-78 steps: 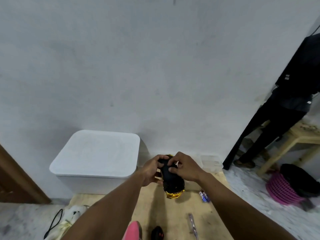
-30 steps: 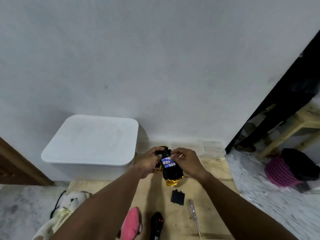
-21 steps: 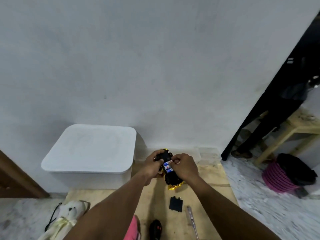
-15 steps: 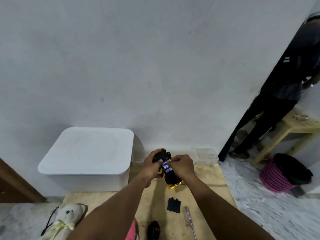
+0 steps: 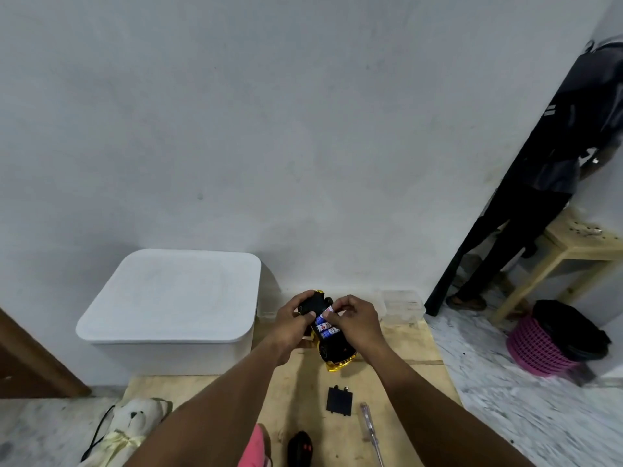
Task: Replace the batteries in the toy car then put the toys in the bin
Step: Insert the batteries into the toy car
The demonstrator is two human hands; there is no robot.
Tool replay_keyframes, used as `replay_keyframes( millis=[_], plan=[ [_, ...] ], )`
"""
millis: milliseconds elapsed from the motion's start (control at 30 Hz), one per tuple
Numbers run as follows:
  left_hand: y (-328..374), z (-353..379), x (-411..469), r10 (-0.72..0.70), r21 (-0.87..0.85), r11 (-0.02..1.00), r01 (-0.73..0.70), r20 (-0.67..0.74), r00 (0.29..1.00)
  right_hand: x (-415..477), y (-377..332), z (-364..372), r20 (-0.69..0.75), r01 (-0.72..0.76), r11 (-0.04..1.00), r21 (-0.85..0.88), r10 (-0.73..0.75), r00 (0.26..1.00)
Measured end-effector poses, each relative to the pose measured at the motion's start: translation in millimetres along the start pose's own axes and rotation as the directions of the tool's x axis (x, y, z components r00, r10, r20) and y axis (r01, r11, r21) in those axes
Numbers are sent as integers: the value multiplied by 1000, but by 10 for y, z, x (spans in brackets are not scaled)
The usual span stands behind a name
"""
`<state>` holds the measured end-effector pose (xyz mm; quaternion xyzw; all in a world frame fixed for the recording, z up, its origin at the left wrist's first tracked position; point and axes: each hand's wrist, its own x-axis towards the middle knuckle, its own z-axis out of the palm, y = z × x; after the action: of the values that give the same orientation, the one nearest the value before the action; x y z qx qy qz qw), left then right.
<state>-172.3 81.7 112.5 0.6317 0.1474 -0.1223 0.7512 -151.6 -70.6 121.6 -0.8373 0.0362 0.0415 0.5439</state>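
A black and gold toy car [image 5: 333,348] is held upside down above a wooden board [image 5: 303,392]. Its battery bay is uncovered and blue-and-white batteries [image 5: 325,326] lie inside. My left hand [image 5: 291,323] grips the car's left side near the far end. My right hand [image 5: 354,320] holds the right side, its fingertips pinched on the top battery. The black battery cover [image 5: 339,400] lies on the board below the car, with a screwdriver [image 5: 371,429] beside it. A white lidded bin [image 5: 172,308] stands to the left against the wall.
A cream teddy bear [image 5: 131,423] lies at the lower left. A black remote [image 5: 300,451] and a pink object [image 5: 254,446] sit at the bottom edge. Clear plastic boxes [image 5: 401,305] stand by the wall. A person [image 5: 539,203], a wooden table [image 5: 573,251] and a pink basket [image 5: 539,345] are at the right.
The battery cover came off the car and now lies on the board. The loose batteries by the car are gone and batteries now show in the bay. My right fingers press the top one.
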Motion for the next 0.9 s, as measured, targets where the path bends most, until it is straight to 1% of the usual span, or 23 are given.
replay_keyframes(
  millis=[67, 133, 267, 400, 467, 500, 533, 567, 667, 733, 800, 867, 900],
  plan=[
    [16, -11, 12, -18, 4, 1000, 18, 11, 1000, -16, -26, 8, 38, 15, 997, 75, -18, 999],
    [24, -19, 21, -44, 0, 999, 44, 13, 999, -23, -45, 8, 48, -4, 992, 130, -2, 999],
    [31, -16, 43, -78, 22, 997, 78, 8, 997, 1, -20, -33, 54, -52, 985, 164, 43, 998],
    [34, -57, 53, -86, 47, 995, 86, -16, 996, 40, 37, -137, -4, -88, 958, 272, 92, 996],
    [16, -96, 69, -75, 49, 996, 76, -25, 997, 54, 34, -203, -30, -74, 945, 320, 88, 996],
    [9, -109, 78, -70, 51, 996, 71, -24, 997, 57, 23, -230, -35, -59, 948, 313, 74, 997],
    [6, -113, 84, -66, 57, 996, 67, -17, 998, 58, 11, -251, -31, -43, 959, 282, 54, 998],
    [6, -109, 91, -64, 66, 996, 64, -9, 998, 60, 0, -263, -14, -24, 976, 215, 28, 1000],
    [11, -76, 102, -63, 93, 994, 61, 20, 998, 56, -61, -268, 121, 44, 998, -39, -39, 992],
    [23, -43, 96, -65, 104, 993, 61, 38, 997, 65, -74, -253, 225, 96, 980, -172, -56, 973],
    [26, -12, 93, -69, 111, 992, 62, 60, 996, 76, -52, -245, 297, 173, 944, -281, -86, 951],
    [28, 2, 92, -68, 111, 992, 60, 72, 995, 84, -47, -248, 322, 235, 904, -357, -116, 939],
    [28, 2, 94, -67, 112, 992, 59, 74, 995, 95, -47, -251, 318, 242, 893, -378, -120, 940]
  ],
)
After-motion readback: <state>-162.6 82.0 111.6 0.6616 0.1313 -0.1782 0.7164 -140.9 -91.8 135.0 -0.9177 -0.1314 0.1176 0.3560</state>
